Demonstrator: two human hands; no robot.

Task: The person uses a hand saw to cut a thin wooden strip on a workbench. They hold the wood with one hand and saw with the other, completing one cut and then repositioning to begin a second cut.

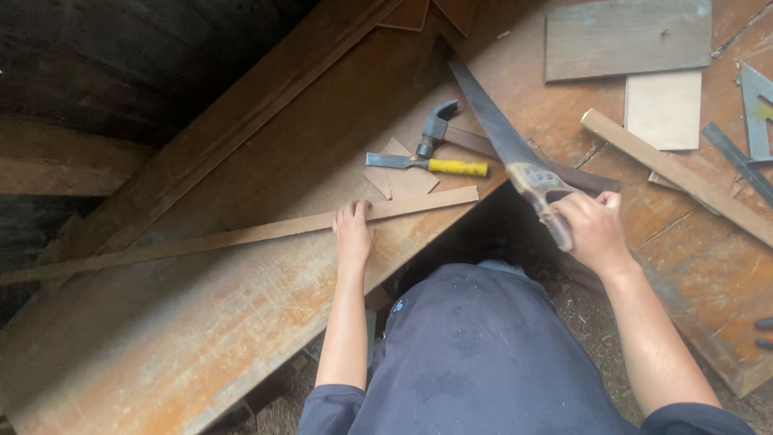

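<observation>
Big worn wooden workbench (241, 322) under everything. Long thin wood strip (241, 235) lies across it — left hand (353, 234) pressed flat on it, fingers spread. Right hand (596, 229) wrapped tight around the handsaw (507, 145) handle, blade running up-left from the grip. Hammer (439, 129) and yellow-handled chisel (427, 164) just above the left hand.

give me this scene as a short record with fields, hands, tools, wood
left hand: left hand pressed flat on a long thin wood strip
right hand: right hand gripping the handle of a handsaw, blade pointing away across the bench
surface: worn brown wooden workbench
tools nearby: claw hammer; yellow-handled chisel, both beyond the strip
loose wood: grey board, pale panel, wooden batten
far right: metal square
</observation>
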